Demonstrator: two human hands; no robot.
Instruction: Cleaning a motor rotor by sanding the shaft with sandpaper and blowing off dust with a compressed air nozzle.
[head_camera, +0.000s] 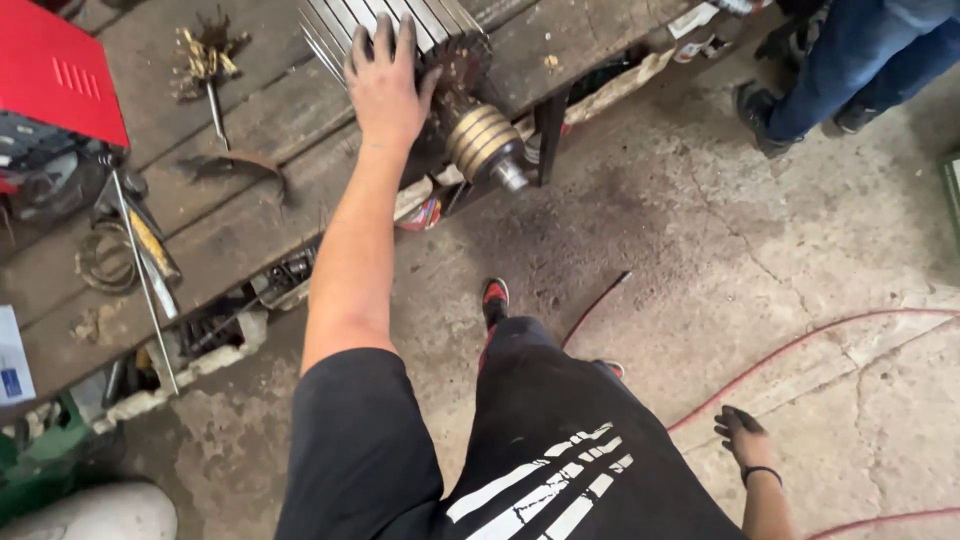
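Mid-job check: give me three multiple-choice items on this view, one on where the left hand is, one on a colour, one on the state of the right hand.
1. Where is the left hand?
A. Flat on the motor rotor at the edge of the workbench
B. On the floor
C. On the red case

2. What colour is the hose lying on the concrete floor?
A. Blue
B. Red
C. Yellow

3. What state is the right hand in?
A. Gripping a hammer
B. Holding the hose
C. Empty, hanging at the side

Answers: 1 A, the palm lies on the finned rotor near its brass-coloured rings. 2 B, the thin line curving across the floor is red. 3 C, its fingers are loose and hold nothing, apart from the hose.
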